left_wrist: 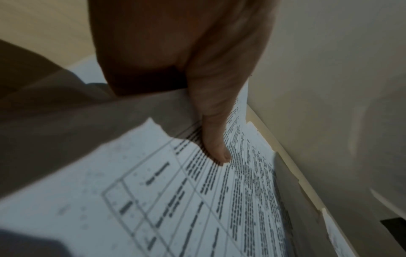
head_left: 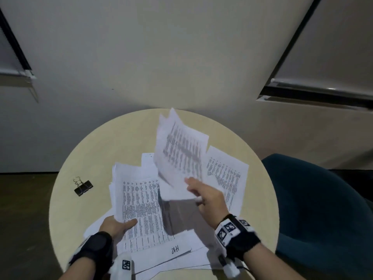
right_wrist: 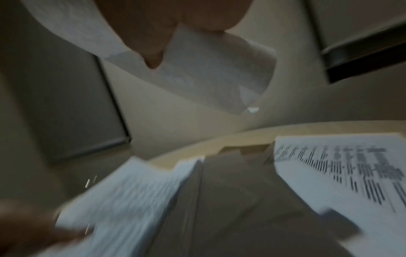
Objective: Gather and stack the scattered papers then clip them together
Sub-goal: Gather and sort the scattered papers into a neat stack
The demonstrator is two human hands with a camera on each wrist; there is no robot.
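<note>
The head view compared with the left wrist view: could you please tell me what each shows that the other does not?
Only the head view shows the binder clip lying on the round table, the right hand lifting a blurred sheet, and a teal chair. Only the left wrist view shows the thumb pressing close-up on the table lines. Both show the left hand gripping the printed stack.
</note>
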